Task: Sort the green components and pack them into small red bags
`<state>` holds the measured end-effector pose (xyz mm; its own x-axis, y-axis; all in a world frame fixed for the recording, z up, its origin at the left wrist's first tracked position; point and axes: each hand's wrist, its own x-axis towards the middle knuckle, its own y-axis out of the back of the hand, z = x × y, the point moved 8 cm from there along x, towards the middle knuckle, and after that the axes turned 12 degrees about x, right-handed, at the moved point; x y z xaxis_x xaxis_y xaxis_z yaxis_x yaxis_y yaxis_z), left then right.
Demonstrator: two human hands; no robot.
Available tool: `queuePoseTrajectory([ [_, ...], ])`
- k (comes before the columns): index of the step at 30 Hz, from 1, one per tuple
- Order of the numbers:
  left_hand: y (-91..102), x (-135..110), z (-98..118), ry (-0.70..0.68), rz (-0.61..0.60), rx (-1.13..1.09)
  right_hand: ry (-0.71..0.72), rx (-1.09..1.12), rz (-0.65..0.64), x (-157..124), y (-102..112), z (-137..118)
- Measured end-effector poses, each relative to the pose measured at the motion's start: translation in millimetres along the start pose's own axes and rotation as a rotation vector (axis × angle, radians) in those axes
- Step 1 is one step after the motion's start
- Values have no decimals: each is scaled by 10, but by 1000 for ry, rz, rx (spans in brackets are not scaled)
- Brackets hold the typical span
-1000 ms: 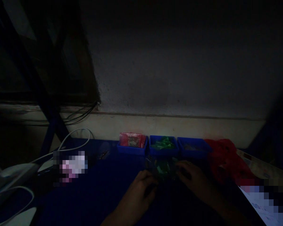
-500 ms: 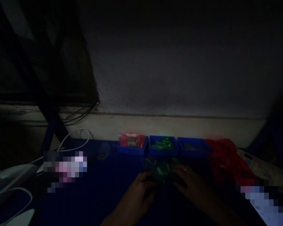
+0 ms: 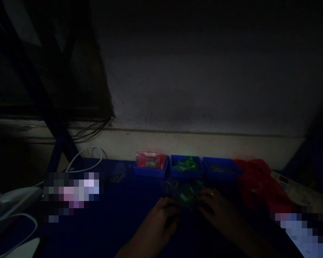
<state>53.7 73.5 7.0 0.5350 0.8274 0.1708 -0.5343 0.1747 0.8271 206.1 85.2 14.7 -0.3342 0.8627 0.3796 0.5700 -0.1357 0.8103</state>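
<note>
The scene is very dark. My left hand (image 3: 161, 218) and my right hand (image 3: 218, 211) rest close together on a dark blue table (image 3: 118, 222). Both flank a small heap of green parts (image 3: 186, 193) that lies between the fingertips. The left fingers curl inward at the heap's near left edge. The right hand, with a ring on one finger, lies knuckles up with its fingers bent toward the heap. Whether either hand grips a part is lost in the dark.
Three blue bins stand at the wall: one with red packets (image 3: 150, 163), one with green parts (image 3: 187, 165), one with dark bits (image 3: 221, 167). A red bag (image 3: 258, 182) lies right, white cables (image 3: 82, 163) left.
The right hand has drawn slightly toward me and rotated so its ring shows. The left hand stays by the heap with only small finger shifts.
</note>
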Motion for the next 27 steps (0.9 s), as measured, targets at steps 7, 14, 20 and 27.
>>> queuePoseTrajectory([
  [7, -12, -5, -16, -5, -18, -21, 26, -34, 89, 41, 105, 20],
  [14, 65, 11, 16, 21, 33, -63, -52, 69, 293, -9, 346, 6],
  [20, 112, 15, -2, 132, 71, -222, -226, 571, 177, -35, 159, -86],
  [27, -7, 17, -48, 181, -4, -413, -394, 964, 4, -122, -205, -141],
])
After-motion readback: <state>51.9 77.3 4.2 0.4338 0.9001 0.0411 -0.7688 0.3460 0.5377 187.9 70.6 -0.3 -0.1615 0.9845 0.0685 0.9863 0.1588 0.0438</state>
